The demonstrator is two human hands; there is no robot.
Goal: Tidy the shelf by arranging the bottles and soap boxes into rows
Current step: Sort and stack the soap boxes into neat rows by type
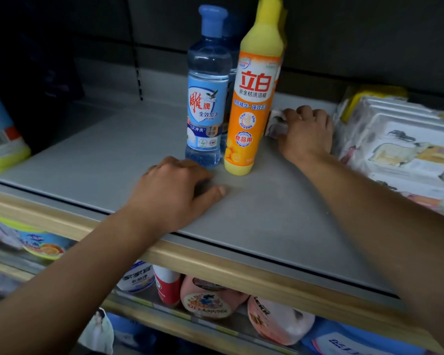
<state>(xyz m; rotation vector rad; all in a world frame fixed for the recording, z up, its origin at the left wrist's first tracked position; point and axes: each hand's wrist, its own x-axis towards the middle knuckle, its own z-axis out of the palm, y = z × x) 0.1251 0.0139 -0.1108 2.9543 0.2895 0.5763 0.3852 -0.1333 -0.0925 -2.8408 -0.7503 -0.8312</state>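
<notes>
A clear blue bottle (207, 98) and a yellow-orange bottle (254, 98) stand upright side by side on the grey shelf (113, 155). Behind each stands another bottle of the same kind, mostly hidden. My right hand (305, 131) reaches past the yellow bottle and grips a small white soap box (276, 125) lying beside it. My left hand (174, 193) rests on the shelf just in front of the blue bottle, fingers curled under, nothing visible in it.
A stack of wrapped soap packs (400, 147) fills the shelf's right end. A blue and green bag (0, 134) stands at the left end. The wooden shelf edge (215, 262) runs across the front; bottles and pouches lie on the shelf below.
</notes>
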